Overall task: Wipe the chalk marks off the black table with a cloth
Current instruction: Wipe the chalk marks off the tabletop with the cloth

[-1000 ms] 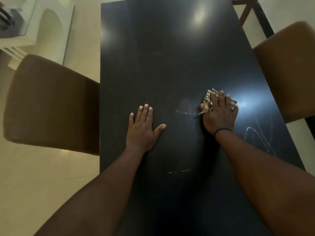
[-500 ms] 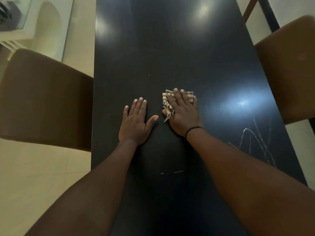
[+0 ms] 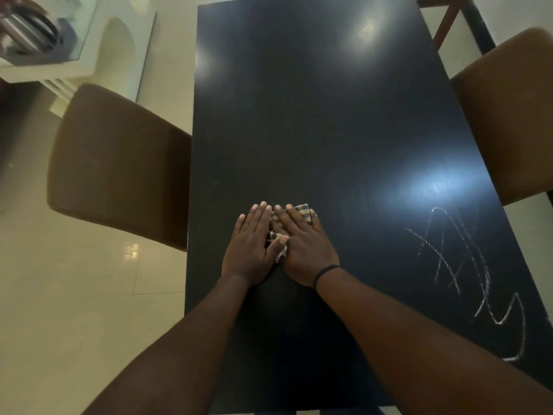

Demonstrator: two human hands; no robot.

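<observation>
Now both hands lie flat on the black worktop (image 3: 299,100), side by side and so close that they touch at the thumbs. The right hand (image 3: 303,245) presses its straight fingers down on a small folded checkered cloth (image 3: 300,211), which lies on the worktop just under these fingers; only the far edge of the cloth and a frayed corner between the two thumbs show. A thin black band (image 3: 324,273) goes around the right wrist. The left hand (image 3: 250,245) rests with the palm down and the fingers straight and together, just beside the cloth on its left; its thumb seems to touch the frayed corner, but the view is too dark there to be sure.

The chalk marks (image 3: 466,274) are white looping lines on the right near part of the worktop, well apart from the cloth and from both hands. A bright reflection of light sits on the surface just beyond them.

One brown chair (image 3: 119,166) stands against the left side of the worktop and another brown chair (image 3: 508,115) against the right side. At the far left, a white cabinet (image 3: 98,49) stands on the pale tiled floor (image 3: 74,295).
</observation>
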